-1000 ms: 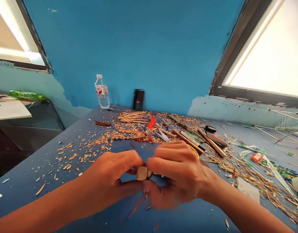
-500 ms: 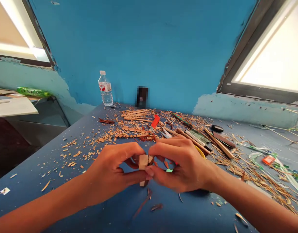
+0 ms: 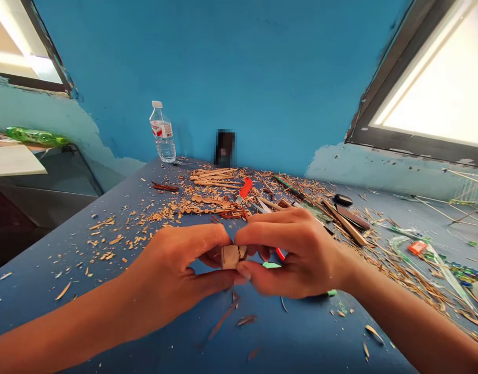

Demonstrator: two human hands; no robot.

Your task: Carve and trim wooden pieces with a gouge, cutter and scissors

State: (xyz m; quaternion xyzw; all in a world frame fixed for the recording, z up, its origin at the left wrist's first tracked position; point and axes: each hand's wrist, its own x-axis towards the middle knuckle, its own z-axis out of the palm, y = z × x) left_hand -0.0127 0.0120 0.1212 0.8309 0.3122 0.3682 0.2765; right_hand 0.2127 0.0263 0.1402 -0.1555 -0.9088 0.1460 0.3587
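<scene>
Wooden block pinched by fingers of left hand and right hand above blue tabletop

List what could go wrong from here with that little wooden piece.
The wooden piece is small and pinched between the left hand and right hand, so it might slip onto the table.

A dark line runs across it; whether crack or seam, I can't tell, but pressure might part it there.

The red-handled tool lies beyond the hands among wood shavings; a forward reach might knock it.
</scene>
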